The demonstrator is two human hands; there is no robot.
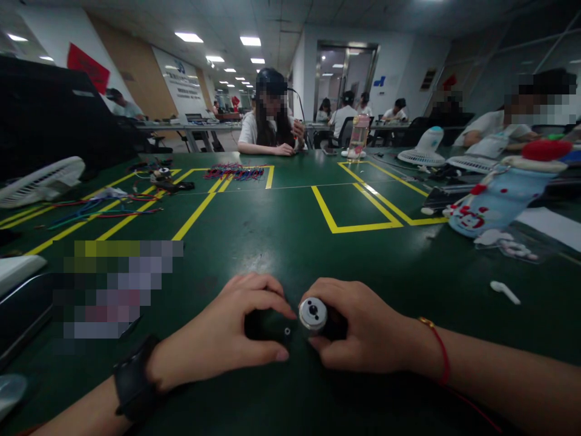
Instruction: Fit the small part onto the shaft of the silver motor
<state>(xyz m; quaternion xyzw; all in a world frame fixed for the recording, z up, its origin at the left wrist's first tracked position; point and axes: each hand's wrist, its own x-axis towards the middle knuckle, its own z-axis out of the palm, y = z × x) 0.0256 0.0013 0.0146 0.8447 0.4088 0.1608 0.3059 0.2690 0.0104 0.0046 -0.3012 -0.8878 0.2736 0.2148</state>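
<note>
the person's two hands meet low over the dark green worktop (281,242), each closed around one part of a small device, so that the two parts face each other end to end. the left hand (227,336) curls around a short black cylindrical piece (267,326); its thumb lies along the near side and the fingers arch over the top, which steadies the piece against the worktop. the right hand (363,333) grips a small black barrel with a round silver metal face (313,315), fingers wrapped behind it and the thumb beneath, so the silver face tilts up and toward the left hand. the two parts sit just beside each other; whether they touch cannot be told. both wrists rest on the worktop, likely for steadiness. neither hand is open.

to the right of the right hand, well apart, lies a small white plastic earbud-like piece (505,292). beyond it lies a pale blue bottle with red and white decoration (499,203). far beyond the left hand lie bundles of red and blue wires (233,172).
</note>
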